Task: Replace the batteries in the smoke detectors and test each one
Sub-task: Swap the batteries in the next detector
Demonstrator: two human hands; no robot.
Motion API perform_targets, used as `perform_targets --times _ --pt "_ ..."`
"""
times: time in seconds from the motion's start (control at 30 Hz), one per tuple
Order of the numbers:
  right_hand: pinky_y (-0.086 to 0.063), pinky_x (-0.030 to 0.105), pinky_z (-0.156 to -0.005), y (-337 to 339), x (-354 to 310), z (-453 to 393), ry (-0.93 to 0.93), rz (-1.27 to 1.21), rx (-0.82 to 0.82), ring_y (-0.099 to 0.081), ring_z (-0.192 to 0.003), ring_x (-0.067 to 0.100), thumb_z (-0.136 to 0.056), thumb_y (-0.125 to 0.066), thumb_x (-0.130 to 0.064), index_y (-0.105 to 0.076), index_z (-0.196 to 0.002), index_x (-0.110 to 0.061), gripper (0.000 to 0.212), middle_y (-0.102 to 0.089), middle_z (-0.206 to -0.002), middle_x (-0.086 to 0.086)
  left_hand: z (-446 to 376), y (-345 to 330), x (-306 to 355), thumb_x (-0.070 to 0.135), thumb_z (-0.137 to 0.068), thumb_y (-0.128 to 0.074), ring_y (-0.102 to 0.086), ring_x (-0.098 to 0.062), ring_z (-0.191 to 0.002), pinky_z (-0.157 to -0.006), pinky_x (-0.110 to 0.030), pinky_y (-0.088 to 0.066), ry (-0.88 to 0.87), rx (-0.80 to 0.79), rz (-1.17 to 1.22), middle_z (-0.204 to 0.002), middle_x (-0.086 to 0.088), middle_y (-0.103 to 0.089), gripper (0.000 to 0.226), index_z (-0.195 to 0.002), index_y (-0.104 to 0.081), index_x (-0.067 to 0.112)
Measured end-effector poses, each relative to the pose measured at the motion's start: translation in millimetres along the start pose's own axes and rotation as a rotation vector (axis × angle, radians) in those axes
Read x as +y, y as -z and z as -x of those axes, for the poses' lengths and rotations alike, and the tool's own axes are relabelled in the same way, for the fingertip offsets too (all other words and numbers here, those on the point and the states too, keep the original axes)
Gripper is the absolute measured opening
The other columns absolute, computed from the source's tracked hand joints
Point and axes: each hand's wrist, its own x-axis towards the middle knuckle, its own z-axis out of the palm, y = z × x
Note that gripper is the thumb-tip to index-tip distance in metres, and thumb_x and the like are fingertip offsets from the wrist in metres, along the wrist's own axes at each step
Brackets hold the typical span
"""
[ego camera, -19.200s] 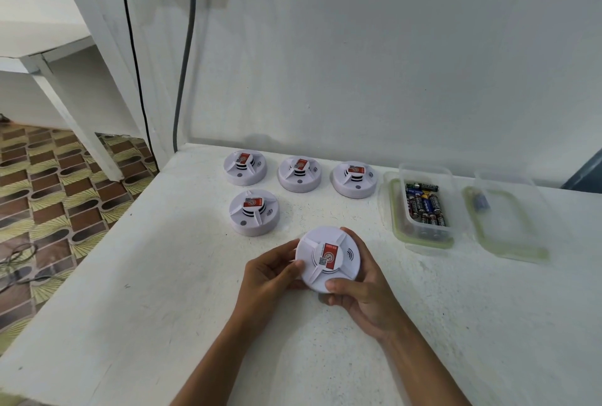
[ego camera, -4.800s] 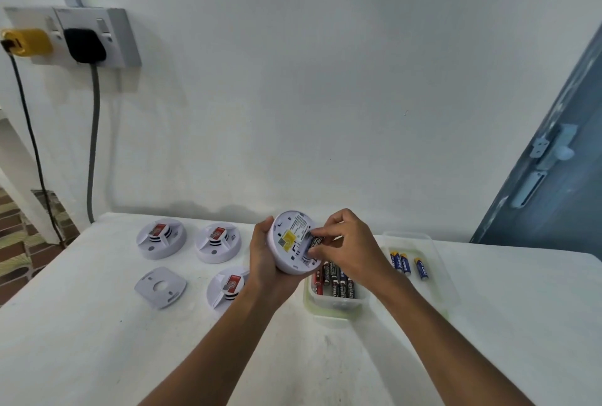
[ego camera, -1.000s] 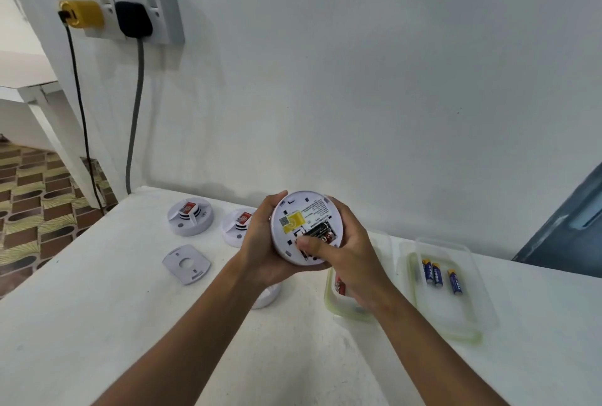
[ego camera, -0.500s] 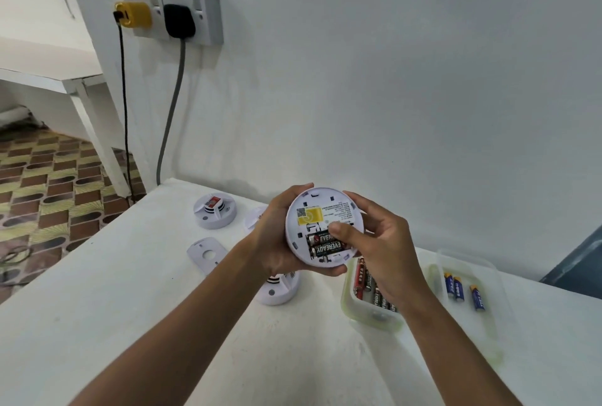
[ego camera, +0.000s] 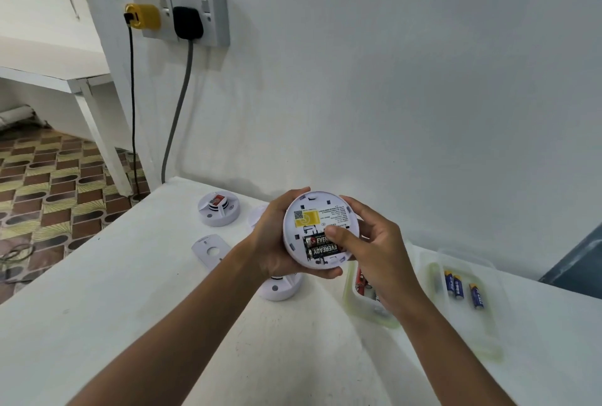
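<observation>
— So where was the detector (ego camera: 321, 229)?

— Up off the desk (ego camera: 130, 291), held back side toward the camera. The left hand (ego camera: 277, 242) cupped it from the left and underneath, fingers curled round its rim.

— And the right hand (ego camera: 374, 252)?

— It wrapped the detector's right edge, fingers curled behind the rim, thumb (ego camera: 338, 236) lying across the open battery bay. Two black batteries (ego camera: 321, 247) sat side by side in that bay, and the thumb pressed on their right ends. A yellow sticker (ego camera: 308, 219) showed just above them.

— What lay on the desk?

— Near the back edge, toward the left, a second detector (ego camera: 218, 209) sat face up. A flat mounting plate (ego camera: 211, 248) lay just in front of it. A third detector (ego camera: 280, 286) sat below the left hand, partly hidden by the wrist, and a sliver of a fourth (ego camera: 259, 215) peeked out behind that hand's knuckles.

— Any spare batteries?

— Yes. A clear tub (ego camera: 368, 311) under the right wrist held some, mostly hidden. To its right, toward the desk's right edge, a lid (ego camera: 469, 317) lay flat with three blue batteries (ego camera: 459, 286) on it, two together and one a little apart.

— Anything on the wall?

— A double socket (ego camera: 195, 17), a yellow plug (ego camera: 143, 17) and a black plug (ego camera: 188, 23) in it, both cords hanging down past the desk's back left corner.
</observation>
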Motion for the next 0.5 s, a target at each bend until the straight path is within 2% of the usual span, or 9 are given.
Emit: perform_targets --times 0.1,0.2,0.3,0.4,0.5 --pt "-0.059 0.030 -0.070 -4 11 0 -0.072 0.011 -0.025 -0.070 -0.095 0.017 -0.083 -0.072 -0.013 -0.062 -0.122 -0.022 0.041 -0.074 -0.103 0.001 3 11 -8 0.052 -0.086 -0.043 -0.066 -0.040 -0.088 -0.069 -0.048 -0.057 0.003 0.046 0.028 -0.105 -0.019 -0.067 0.053 -0.104 -0.071 0.012" --pt "-0.059 0.036 -0.080 -10 23 -2 -0.184 -0.029 -0.039 -0.070 -0.098 0.017 -0.088 -0.066 -0.022 -0.059 -0.124 -0.027 0.037 -0.072 -0.108 0.001 10 25 -16 0.052 -0.085 -0.045 -0.061 -0.045 -0.102 -0.074 -0.054 -0.056 0.003 0.084 0.053 -0.115 -0.023 -0.065 0.053 -0.111 -0.070 0.012" --pt "-0.056 0.036 -0.089 -20 35 -9 -0.256 -0.023 -0.016 -0.068 -0.101 0.017 -0.093 -0.060 -0.028 -0.059 -0.125 -0.028 0.032 -0.070 -0.112 0.000 24 47 -19 0.051 -0.085 -0.045 -0.056 -0.047 -0.110 -0.081 -0.058 -0.051 -0.053 0.103 0.122 -0.120 -0.024 -0.063 0.053 -0.105 -0.075 0.012" --pt "-0.053 0.034 -0.091 -40 43 -18 -0.275 -0.020 -0.002 -0.065 -0.102 0.017 -0.093 -0.060 -0.027 -0.061 -0.118 -0.029 0.024 -0.066 -0.111 -0.002 50 78 -16 0.051 -0.081 -0.048 -0.054 -0.051 -0.113 -0.082 -0.059 -0.052 -0.159 0.137 0.200 -0.126 -0.026 -0.060 0.056 -0.109 -0.073 0.009" --pt "-0.052 0.031 -0.085 -73 49 -32 -0.236 0.035 -0.036 -0.062 -0.092 0.012 -0.095 -0.055 -0.018 -0.062 -0.109 -0.026 0.017 -0.065 -0.103 -0.005 81 114 -15 0.042 -0.064 -0.072 -0.056 -0.051 -0.111 -0.076 -0.054 -0.055 -0.269 0.179 0.196 -0.125 -0.027 -0.059 0.063 -0.116 -0.068 0.006"
